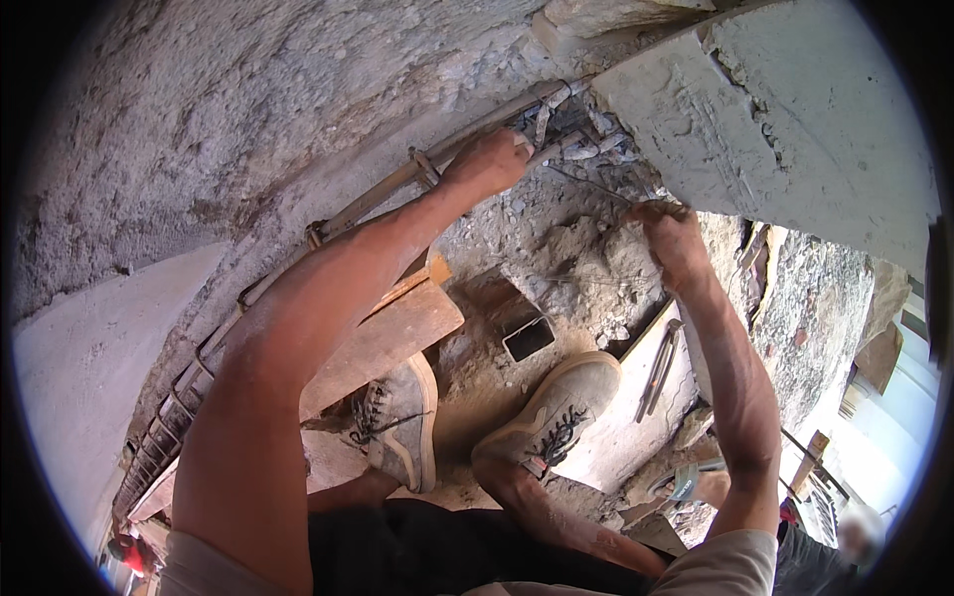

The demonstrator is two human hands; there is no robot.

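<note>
My left hand (490,164) is closed in a fist at the upper middle, beside the long rebar cage (376,191) that runs up along the rough wall. From its far side sticks a short steel bar (558,149), which the fist seems to grip; the palm side is hidden. To the right, lower than the left, my right hand (671,243) is closed with its fingers curled. A thin wire (593,183) stretches from the bar's end to those fingers. Broken rubble (596,149) lies between the hands, under the slab's corner.
A pale concrete slab (795,129) overhangs at upper right. Below my hands are a hollow square metal tube (528,339), a wooden plank (397,338) and two thin rods (660,370) on a board. My shoes (561,402) stand among them. Another person's sandalled foot (708,485) is at lower right.
</note>
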